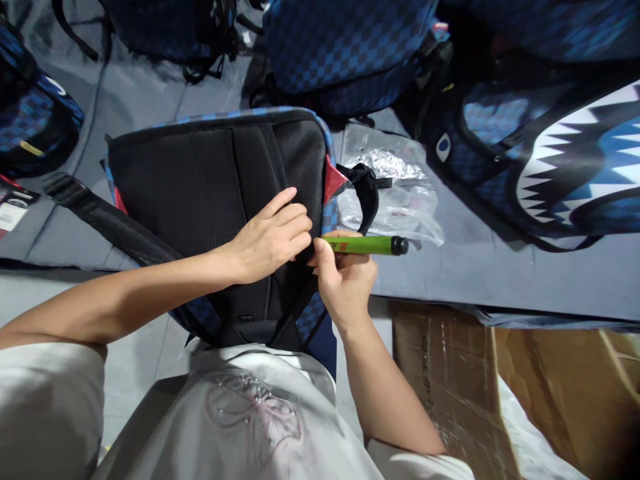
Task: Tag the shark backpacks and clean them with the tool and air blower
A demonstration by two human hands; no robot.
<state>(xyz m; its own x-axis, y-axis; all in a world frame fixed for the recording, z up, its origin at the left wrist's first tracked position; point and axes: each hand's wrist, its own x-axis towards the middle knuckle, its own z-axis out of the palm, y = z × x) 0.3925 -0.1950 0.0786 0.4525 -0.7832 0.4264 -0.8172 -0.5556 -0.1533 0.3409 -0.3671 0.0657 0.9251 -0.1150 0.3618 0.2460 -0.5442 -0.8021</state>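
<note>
A backpack (165,187) lies in front of me with its black padded back side up. Blue checked fabric runs along its edges, and red triangular tabs show at its sides. My left hand (273,237) rests over the lower right of the back panel. Its fingers are bent, and the thumb and whatever they may pinch are hidden. My right hand (347,273) is closed around a green marker pen (370,245), whose black end points right. The pen's other end disappears into my fingers, close beside my left hand. A black strap (115,223) passes under my left forearm.
A clear plastic bag (390,193) lies right of the backpack on the grey-covered table (500,280). Several checked backpacks stand along the back, one with a shark-mouth print (560,160) at right. Cardboard (450,380) sits below the table edge. A tag (13,210) lies far left.
</note>
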